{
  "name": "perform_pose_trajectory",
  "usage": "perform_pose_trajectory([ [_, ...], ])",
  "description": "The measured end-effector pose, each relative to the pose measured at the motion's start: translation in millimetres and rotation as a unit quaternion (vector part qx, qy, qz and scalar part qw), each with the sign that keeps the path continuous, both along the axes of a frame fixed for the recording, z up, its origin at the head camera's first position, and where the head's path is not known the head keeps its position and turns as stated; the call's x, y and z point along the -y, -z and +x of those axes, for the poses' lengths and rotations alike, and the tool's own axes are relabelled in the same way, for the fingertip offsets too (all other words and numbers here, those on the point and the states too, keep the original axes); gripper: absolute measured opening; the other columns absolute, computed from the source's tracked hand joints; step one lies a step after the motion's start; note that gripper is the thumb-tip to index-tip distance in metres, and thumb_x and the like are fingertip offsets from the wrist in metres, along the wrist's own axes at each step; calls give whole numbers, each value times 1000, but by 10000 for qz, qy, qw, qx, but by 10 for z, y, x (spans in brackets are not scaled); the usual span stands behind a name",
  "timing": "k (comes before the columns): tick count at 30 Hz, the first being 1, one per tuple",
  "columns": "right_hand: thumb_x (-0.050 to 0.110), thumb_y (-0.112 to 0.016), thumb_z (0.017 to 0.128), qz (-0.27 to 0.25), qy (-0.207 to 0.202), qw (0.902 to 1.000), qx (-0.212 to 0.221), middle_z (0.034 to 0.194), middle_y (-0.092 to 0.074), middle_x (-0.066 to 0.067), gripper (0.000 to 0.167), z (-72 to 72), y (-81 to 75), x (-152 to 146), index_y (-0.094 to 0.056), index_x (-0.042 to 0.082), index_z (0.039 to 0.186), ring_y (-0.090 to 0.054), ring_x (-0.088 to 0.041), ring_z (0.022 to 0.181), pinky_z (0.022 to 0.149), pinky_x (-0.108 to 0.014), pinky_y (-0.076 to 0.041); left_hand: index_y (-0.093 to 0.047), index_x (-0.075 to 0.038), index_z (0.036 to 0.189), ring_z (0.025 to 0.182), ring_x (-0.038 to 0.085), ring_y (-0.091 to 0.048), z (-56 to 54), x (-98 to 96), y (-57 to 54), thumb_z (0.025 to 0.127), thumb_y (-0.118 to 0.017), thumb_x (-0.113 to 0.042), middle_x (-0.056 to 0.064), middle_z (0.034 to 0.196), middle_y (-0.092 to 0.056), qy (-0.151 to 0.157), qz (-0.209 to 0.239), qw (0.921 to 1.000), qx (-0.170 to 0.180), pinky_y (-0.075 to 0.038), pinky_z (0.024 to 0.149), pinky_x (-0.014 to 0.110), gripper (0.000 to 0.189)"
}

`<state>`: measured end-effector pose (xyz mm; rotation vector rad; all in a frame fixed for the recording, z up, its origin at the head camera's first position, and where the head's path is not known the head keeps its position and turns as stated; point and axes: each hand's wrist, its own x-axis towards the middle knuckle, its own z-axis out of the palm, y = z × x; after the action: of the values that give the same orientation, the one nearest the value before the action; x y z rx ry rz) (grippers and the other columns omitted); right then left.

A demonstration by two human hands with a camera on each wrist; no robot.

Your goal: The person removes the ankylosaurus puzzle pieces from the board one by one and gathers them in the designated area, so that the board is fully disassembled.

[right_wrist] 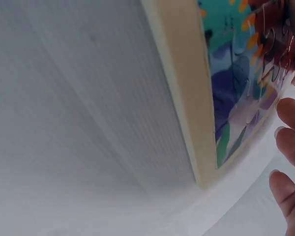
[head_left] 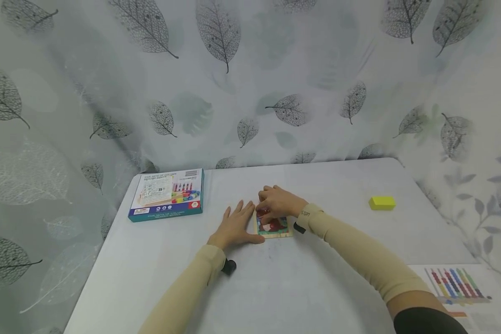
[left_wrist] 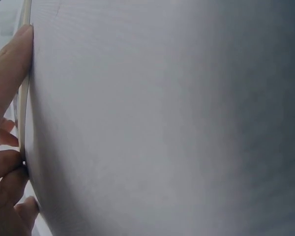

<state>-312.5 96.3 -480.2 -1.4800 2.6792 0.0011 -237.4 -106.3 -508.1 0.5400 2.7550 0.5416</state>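
A small picture jigsaw puzzle (head_left: 273, 225) in a pale wooden frame (right_wrist: 187, 83) lies flat on the white table. My left hand (head_left: 234, 228) is spread on the table along its left side, fingers straight, the thumb (left_wrist: 17, 54) against the frame's near left corner. Over the puzzle's upper part reaches my right hand (head_left: 279, 202), with thumb and forefinger bent down at the picture. The other right-hand fingers (right_wrist: 291, 145) stand apart just past the frame's far edge. I cannot tell whether the right thumb and forefinger pinch a piece. Cut lines show among the picture's red shapes.
A flat cardboard box (head_left: 167, 195) with bead pictures lies at the table's back left. Toward the right stands a yellow block (head_left: 382, 202). A printed sheet (head_left: 463, 292) lies at the near right corner. Behind the table hangs a leaf-patterned curtain (head_left: 267, 93).
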Motion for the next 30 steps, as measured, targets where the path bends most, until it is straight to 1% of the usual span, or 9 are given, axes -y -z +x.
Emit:
perform_pose_trajectory([
  [5, 61, -73, 77, 21, -336, 9987, -382, 101, -62, 0, 53, -19, -27, 45, -76, 28, 118, -47, -16, 89, 77, -35, -43, -22, -16, 162, 160, 29, -7, 12, 23, 7, 75, -75, -70, 1, 170, -18, 14, 16, 10000, -37, -4, 127, 62, 115],
  [7, 61, -73, 77, 88, -418, 9980, -470, 99, -62, 1, 54, -25, -47, 66, -76, 28, 119, -48, -16, 88, 76, -34, -43, -21, -17, 162, 160, 29, -7, 12, 28, 11, 75, -74, -70, 0, 170, -18, 30, -26, 10000, -75, -5, 127, 61, 115],
  [12, 64, -73, 75, 362, -391, 9977, -419, 97, -62, 3, 57, -48, -81, 129, -73, 32, 122, -46, -14, 86, 75, -32, -41, -19, -20, 163, 160, 29, -8, 12, 42, 15, 75, -74, -71, 0, 170, -18, 64, -12, 9999, -142, -6, 127, 62, 115],
  [15, 66, -73, 73, 471, -377, 9972, -440, 96, -63, 4, 58, -73, -86, 176, -74, 33, 121, -45, -14, 83, 75, -32, -40, -16, -20, 163, 160, 29, -8, 10, 52, 9, 75, -74, -71, 0, 170, -17, 55, 0, 9999, -147, -6, 127, 62, 117],
  [18, 67, -73, 72, 565, -404, 9962, -534, 96, -63, 5, 59, -90, -86, 199, -75, 32, 119, -47, -14, 83, 76, -33, -42, -15, -18, 163, 160, 29, -8, 9, 49, -1, 75, -73, -71, 1, 170, -17, 59, -31, 9999, -135, -5, 127, 62, 118],
  [23, 67, -73, 73, 762, -342, 9949, -567, 100, -64, 4, 58, -100, -94, 218, -74, 30, 118, -50, -15, 87, 82, -37, -47, -14, -17, 163, 160, 28, -7, 4, 47, -13, 76, -72, -72, 0, 171, -16, 72, -105, 9998, -119, -5, 128, 61, 117],
  [27, 66, -74, 73, 770, -356, 9949, -546, 103, -64, 3, 57, -101, -87, 226, -75, 28, 115, -52, -15, 89, 82, -36, -48, -13, -18, 163, 160, 27, -6, 1, 47, -4, 77, -71, -72, 0, 171, -15, 76, -140, 9998, -72, -5, 128, 61, 117],
  [30, 65, -75, 72, 626, -369, 9964, -446, 102, -64, 3, 56, -102, -65, 231, -76, 27, 114, -51, -15, 88, 81, -36, -47, -13, -18, 163, 160, 27, -7, 4, 49, 6, 77, -71, -72, 0, 171, -15, 70, -171, 9998, -59, -5, 127, 62, 117],
])
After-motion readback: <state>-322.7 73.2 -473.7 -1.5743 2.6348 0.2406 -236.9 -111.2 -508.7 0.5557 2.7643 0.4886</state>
